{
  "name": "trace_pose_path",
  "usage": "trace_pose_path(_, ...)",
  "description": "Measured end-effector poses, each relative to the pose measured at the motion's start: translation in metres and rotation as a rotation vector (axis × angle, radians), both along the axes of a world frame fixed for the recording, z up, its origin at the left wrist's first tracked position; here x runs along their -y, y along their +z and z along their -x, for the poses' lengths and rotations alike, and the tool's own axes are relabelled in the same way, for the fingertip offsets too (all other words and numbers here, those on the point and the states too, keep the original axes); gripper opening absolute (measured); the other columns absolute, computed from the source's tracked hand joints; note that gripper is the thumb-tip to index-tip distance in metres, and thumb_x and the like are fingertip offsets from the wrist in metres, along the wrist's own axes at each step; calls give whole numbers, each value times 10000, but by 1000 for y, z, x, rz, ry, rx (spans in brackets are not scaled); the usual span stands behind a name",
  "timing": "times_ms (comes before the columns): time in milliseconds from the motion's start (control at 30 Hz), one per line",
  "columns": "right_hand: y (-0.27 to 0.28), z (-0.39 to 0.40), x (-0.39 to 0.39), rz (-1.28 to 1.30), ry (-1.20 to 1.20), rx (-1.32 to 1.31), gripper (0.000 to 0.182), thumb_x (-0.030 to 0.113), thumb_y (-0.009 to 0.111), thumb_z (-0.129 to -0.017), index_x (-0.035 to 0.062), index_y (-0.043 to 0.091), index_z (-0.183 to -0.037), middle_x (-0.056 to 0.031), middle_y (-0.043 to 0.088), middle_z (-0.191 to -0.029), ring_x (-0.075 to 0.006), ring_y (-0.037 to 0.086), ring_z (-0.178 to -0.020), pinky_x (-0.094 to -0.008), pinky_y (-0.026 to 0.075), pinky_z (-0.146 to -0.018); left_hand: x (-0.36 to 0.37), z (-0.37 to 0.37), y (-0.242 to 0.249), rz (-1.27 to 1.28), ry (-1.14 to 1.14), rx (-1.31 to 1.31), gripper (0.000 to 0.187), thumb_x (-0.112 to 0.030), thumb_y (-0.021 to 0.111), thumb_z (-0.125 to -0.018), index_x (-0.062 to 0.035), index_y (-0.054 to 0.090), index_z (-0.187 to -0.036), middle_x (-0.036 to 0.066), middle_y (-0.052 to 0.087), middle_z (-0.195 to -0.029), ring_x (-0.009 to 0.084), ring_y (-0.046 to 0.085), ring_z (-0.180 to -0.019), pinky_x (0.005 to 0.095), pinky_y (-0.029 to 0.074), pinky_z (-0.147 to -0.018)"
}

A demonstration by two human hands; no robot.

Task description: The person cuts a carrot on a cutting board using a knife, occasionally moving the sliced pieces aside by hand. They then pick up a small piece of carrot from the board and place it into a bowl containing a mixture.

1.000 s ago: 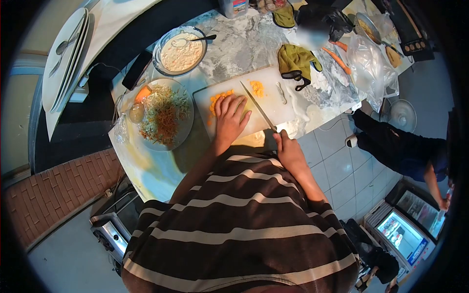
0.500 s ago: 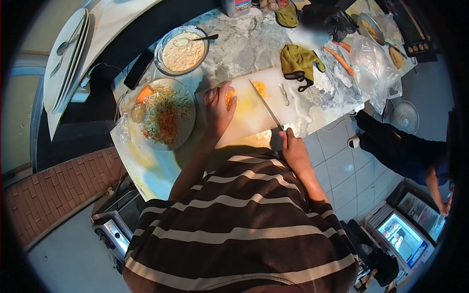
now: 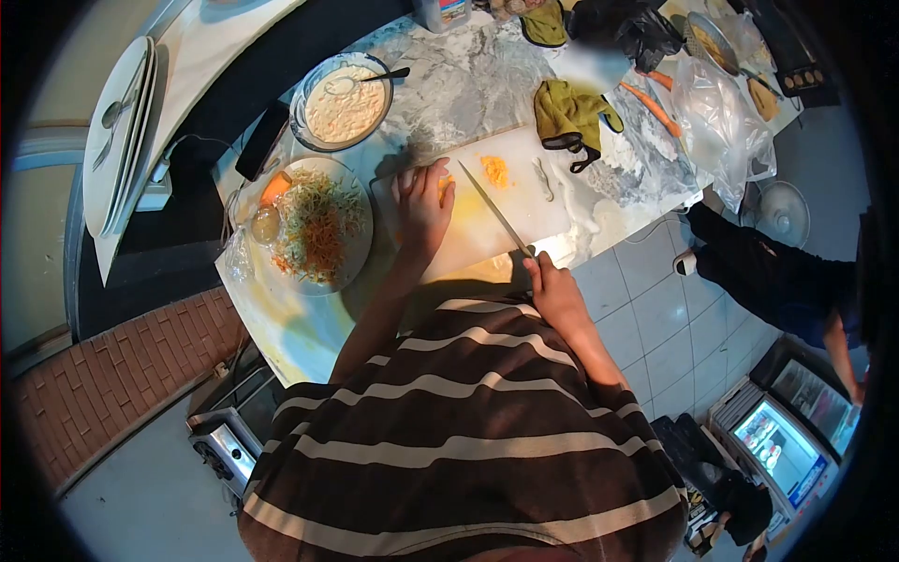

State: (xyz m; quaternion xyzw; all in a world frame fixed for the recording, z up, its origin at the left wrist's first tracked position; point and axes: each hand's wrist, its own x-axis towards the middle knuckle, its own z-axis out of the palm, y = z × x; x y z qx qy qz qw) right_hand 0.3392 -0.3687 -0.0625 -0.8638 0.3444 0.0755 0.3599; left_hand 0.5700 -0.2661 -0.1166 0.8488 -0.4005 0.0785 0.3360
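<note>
On the white cutting board (image 3: 534, 211), my left hand (image 3: 424, 208) rests with its fingers curled over orange food (image 3: 444, 190); I take this for carrot, largely hidden by the fingers. My right hand (image 3: 556, 288) grips a knife (image 3: 496, 211) by its handle, close to the board's front edge. The blade slants up and left, its tip just right of my left fingers. A small heap of finely chopped orange bits (image 3: 494, 171) lies to the right of the blade. Left of the board stands a plate (image 3: 354, 253) of shredded vegetables (image 3: 314, 229).
Behind the plate is a bowl (image 3: 306, 131) of creamy mix with a spoon. Green gloves (image 3: 568, 114), carrots (image 3: 653, 108) and a plastic bag (image 3: 716, 122) lie at the back right. A phone (image 3: 261, 140) is at the left edge. Another person (image 3: 777, 281) is at the right.
The knife has moved left, away from the chopped bits and closer to my left hand. My right hand has shifted slightly left with it. My left hand stays in place on the board.
</note>
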Motion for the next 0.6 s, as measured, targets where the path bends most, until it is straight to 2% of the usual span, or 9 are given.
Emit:
trace_pose_path(133,4,-4,1,-13,0,4,383,341,444,-1038,-32,531,-1025,-314,622,-695,-524,614,-706,-589,498,-625,2,2,-3,27,10,-29,398,-122,733,-799,-138,622,-1181,-10,661,-949,228,562,-1008,408,366,-1005)
trace_pose_path(267,-1,-4,0,-61,-52,17,384,360,460,-1034,-13,543,-998,-325,599,-698,-539,584,-730,-597,456,-645,6,11,-4,36,-43,-77,390,-129,742,-794,-134,626,-1167,-13,659,-933,229,561,-999,409,369,-1003)
trace_pose_path(333,0,-4,1,-57,-55,28,379,359,458,-1035,-8,536,-987,-323,599,-694,-542,581,-728,-600,454,-644,6,17,-4,50,-69,-34,369,-136,748,-791,-125,636,-1143,-1,653,-950,236,560,-999,419,372,-1005)
trace_pose_path(433,1,-4,2,-30,10,-35,412,355,427,-1042,-44,529,-1071,-314,631,-716,-528,614,-715,-584,502,-639,3,25,-3,55,-27,61,294,-174,727,-813,-132,652,-1095,4,644,-957,227,540,-1013,456,359,-1022)
trace_pose_path(500,-3,-3,0,-13,-51,24,378,360,453,-1037,-11,522,-1005,-324,594,-685,-548,576,-722,-607,447,-641,-4,28,-3,35,-52,85,271,-184,724,-819,-129,666,-1078,5,649,-992,222,540,-1033,462,353,-1034)
trace_pose_path(600,-1,-6,1,-34,-52,14,379,359,456,-1036,-14,518,-1012,-328,593,-685,-552,573,-724,-609,444,-639,-9,30,-1,28,-90,109,248,-189,720,-825,-124,691,-1062,2,658,-1055,214,542,-1071,470,343,-1053)
